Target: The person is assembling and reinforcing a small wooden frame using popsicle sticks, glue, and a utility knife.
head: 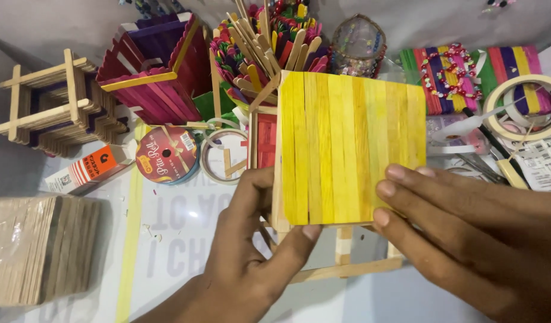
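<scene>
Left hand [245, 263]: thumb and fingers pinch the lower left corner of the yellow stick panel [350, 146]. Right hand [466, 239]: fingers together, flat on its right edge. Panel sits atop a stick frame [344, 263], mid-table. Best pressed evenly, edges flush. Stick bundle [269, 42] behind.

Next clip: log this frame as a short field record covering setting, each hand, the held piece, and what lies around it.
setting: craft table seen from above
left hand: thumb under the lower edge of the yellow stick panel
right hand: fingers pressing on the panel's lower right corner
panel: flat, yellow sticks side by side, lying on a wooden stick frame
upper left: purple and red stick box, plain stick tower
left: stack of plain sticks, ribbon spool
top: loose coloured sticks
right: tape roll
</scene>
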